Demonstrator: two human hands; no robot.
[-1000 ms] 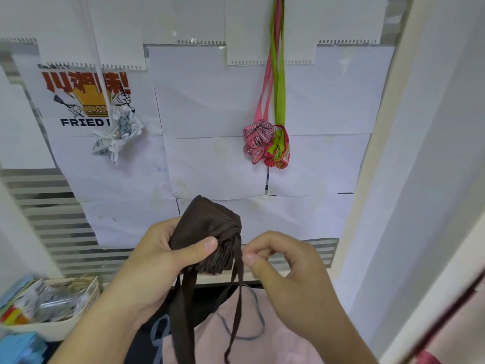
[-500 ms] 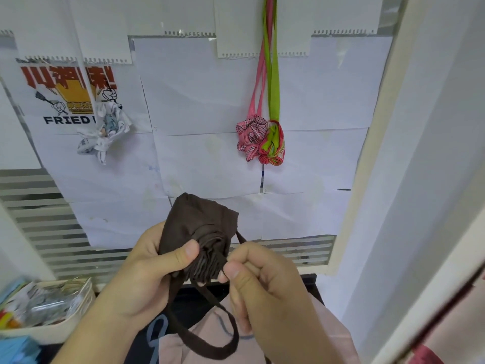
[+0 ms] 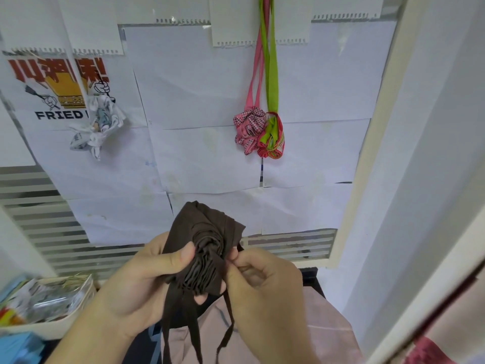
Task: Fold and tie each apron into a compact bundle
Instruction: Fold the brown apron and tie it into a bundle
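The left hand (image 3: 136,282) is gripping the brown apron (image 3: 207,248), rolled into a tight wad, with the thumb pressing across its front and the other fingers hidden behind the cloth. The right hand (image 3: 265,287) is pinching something at the wad's right edge between thumb and forefinger; whether it is a strap or a fold is hard to make out. Brown straps (image 3: 183,329) are dangling below, running out of the bottom edge. Beneath them a pink cloth (image 3: 325,337) is lying, mostly covered by the hands. At lower left a white basket (image 3: 49,327) of wrappers is partly cut off. On the papered wall, a pink bundle (image 3: 248,131) and a green bundle (image 3: 273,137) are hanging side by side, touching, and a white bundle (image 3: 97,127) is hanging at left.
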